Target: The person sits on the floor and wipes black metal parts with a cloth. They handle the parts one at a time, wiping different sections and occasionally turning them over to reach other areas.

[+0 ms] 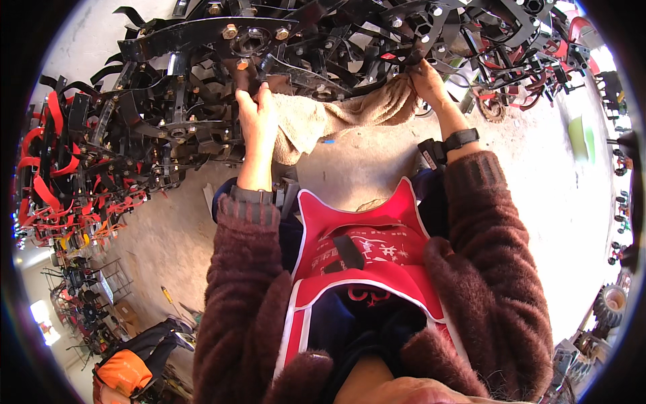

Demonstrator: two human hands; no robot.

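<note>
A beige cloth [336, 120] hangs stretched between my two hands, below a mass of black metal tiller blades [182, 39] with brass-coloured bolts. My left hand [256, 128] grips the cloth's left end, its fingertips up against the dark blade parts. At the other end, my right hand [428, 86] is closed around the bunched cloth, close beneath the black blades. The fingertips of both hands are partly hidden among the metal and cloth folds.
Red-painted blades [46, 192] crowd the far left, beside more black ones. A green object [580, 139] stands on the floor at the right. Lower left are an orange-and-black bag or garment [124, 374] and a yellow-handled tool [166, 295]. A ridged wheel [611, 304] is at the right edge.
</note>
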